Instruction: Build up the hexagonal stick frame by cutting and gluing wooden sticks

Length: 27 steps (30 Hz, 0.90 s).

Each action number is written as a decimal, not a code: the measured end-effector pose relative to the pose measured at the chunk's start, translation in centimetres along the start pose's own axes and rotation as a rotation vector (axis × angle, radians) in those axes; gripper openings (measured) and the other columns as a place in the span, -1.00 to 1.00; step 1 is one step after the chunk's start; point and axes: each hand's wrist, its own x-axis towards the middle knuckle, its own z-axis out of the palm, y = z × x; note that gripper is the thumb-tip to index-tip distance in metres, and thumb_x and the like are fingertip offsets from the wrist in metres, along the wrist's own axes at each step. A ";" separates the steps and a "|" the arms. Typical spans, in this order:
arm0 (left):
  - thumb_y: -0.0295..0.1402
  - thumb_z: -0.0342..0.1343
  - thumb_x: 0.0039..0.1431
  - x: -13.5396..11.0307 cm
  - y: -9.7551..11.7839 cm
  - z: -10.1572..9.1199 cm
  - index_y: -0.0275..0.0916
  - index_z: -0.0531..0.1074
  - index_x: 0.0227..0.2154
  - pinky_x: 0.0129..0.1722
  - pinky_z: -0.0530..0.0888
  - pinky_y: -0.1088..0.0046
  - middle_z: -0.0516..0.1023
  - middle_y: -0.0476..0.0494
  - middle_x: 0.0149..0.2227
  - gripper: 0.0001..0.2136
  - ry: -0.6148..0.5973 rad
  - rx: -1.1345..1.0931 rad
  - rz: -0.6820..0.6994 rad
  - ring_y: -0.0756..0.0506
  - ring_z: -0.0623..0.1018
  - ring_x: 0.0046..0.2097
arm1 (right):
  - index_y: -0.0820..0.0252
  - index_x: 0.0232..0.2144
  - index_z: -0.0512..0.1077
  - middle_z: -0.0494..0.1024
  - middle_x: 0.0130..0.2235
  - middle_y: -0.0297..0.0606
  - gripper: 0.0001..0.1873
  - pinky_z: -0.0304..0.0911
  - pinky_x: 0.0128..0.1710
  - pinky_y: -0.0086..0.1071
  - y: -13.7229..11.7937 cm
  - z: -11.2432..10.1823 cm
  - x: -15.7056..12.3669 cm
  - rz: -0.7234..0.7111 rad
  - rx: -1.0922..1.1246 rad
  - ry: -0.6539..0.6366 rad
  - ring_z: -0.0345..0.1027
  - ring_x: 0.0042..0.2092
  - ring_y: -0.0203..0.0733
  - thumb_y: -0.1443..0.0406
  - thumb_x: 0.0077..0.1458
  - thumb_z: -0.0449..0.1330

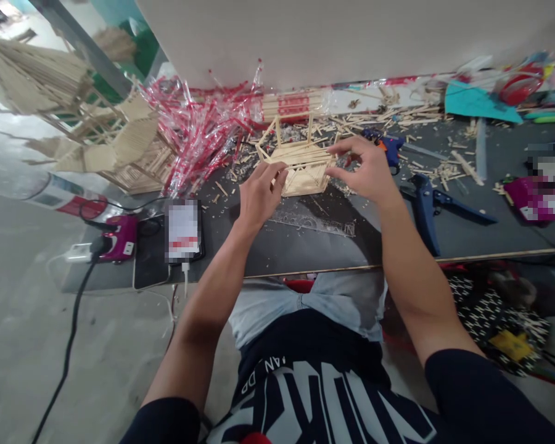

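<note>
A small model built of thin wooden sticks (300, 153) stands on the dark table, with posts rising at its back and a slatted base. My left hand (261, 191) is at its front left corner, thumb and fingers pinched on a thin wooden stick (305, 164) lying across the front. At the right side, my right hand (365, 169) has its index finger and thumb curved about the model's edge, the fingertips touching it. A clear plastic ruler (312, 223) lies flat in front of the model.
Red-and-clear plastic wrappers (203, 123) heap up behind left. A blue glue gun (388, 148) and blue cutter (428, 209) lie right, among stick scraps. Leftward are a phone (184, 231), a purple power socket (121, 237) and a larger stick model (120, 145). The table edge (314, 270) is near my lap.
</note>
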 end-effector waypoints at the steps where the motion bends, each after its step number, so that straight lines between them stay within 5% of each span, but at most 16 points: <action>1: -0.25 -0.01 0.50 0.0 0.0 0.0 -0.15 0.54 -0.05 -0.18 0.47 0.39 0.65 -0.16 -0.13 -0.77 -0.002 0.003 -0.005 -0.06 0.60 -0.21 | 0.07 -0.06 0.57 0.60 0.00 -0.11 -0.68 0.45 -0.07 -0.09 0.3 -0.2 0.0 0.016 0.030 -0.009 0.48 -0.04 0.03 0.15 0.14 0.34; 7: -0.26 -0.01 0.49 0.0 0.0 -0.3 -0.15 0.55 -0.04 -0.17 0.49 0.38 0.66 -0.16 -0.12 -0.76 0.001 0.014 -0.008 -0.06 0.60 -0.23 | 0.10 -0.26 0.59 0.62 -0.16 -0.17 -0.85 0.44 -0.14 -0.15 0.4 0.2 0.1 0.046 0.136 0.049 0.46 -0.20 -0.10 0.20 0.12 0.31; 13: -0.22 -0.02 0.49 -0.8 0.1 -1.9 -0.14 0.43 0.17 -0.35 0.41 0.42 0.64 -0.21 -0.07 -0.68 -0.069 0.106 0.030 -0.08 0.61 -0.21 | 0.00 -0.29 0.55 0.54 -0.34 -0.27 -0.64 0.42 -0.26 -0.18 1.6 0.6 0.5 0.130 0.343 0.187 0.40 -0.32 -0.15 -0.11 0.14 0.28; 16: -0.20 -0.06 0.50 -1.5 0.2 -2.8 -0.18 0.52 -0.02 -0.36 0.37 0.41 0.65 -0.20 -0.16 -0.71 -0.123 0.171 0.075 -0.08 0.59 -0.27 | -0.05 -0.27 0.50 0.48 -0.37 -0.28 -0.47 0.40 -0.33 -0.20 2.5 0.2 0.7 0.156 0.431 0.261 0.38 -0.36 -0.17 -0.29 0.10 0.20; 19: -0.19 -0.06 0.50 -1.9 0.3 -3.2 -0.19 0.57 -0.17 -0.32 0.38 0.40 0.65 -0.18 -0.22 -0.68 -0.346 0.213 0.205 -0.12 0.61 -0.21 | -0.05 -0.28 0.47 0.43 -0.42 -0.30 -0.36 0.37 -0.38 -0.21 2.8 -0.5 0.7 0.176 0.487 0.301 0.37 -0.39 -0.18 -0.40 0.04 0.14; 22: -0.02 0.04 0.43 -1.9 0.2 -3.0 -0.20 0.59 -0.13 -0.16 0.48 0.33 0.64 -0.20 -0.14 -0.63 -0.569 0.135 0.348 -0.20 0.60 -0.05 | -0.04 -0.32 0.45 0.45 -0.44 -0.31 -0.34 0.37 -0.41 -0.21 2.5 -0.9 0.5 0.181 0.527 0.260 0.35 -0.43 -0.19 -0.42 -0.06 0.21; 27: -0.07 0.19 0.34 -1.7 -0.2 -2.7 -0.17 0.61 -0.12 0.02 0.49 0.27 0.62 -0.18 -0.07 -0.71 -0.656 0.010 0.362 -0.21 0.59 0.01 | 0.00 -0.42 0.45 0.51 -0.47 -0.34 -0.38 0.43 -0.38 -0.24 1.4 -1.0 -0.2 0.141 0.545 0.019 0.40 -0.43 -0.23 -0.35 -0.16 0.37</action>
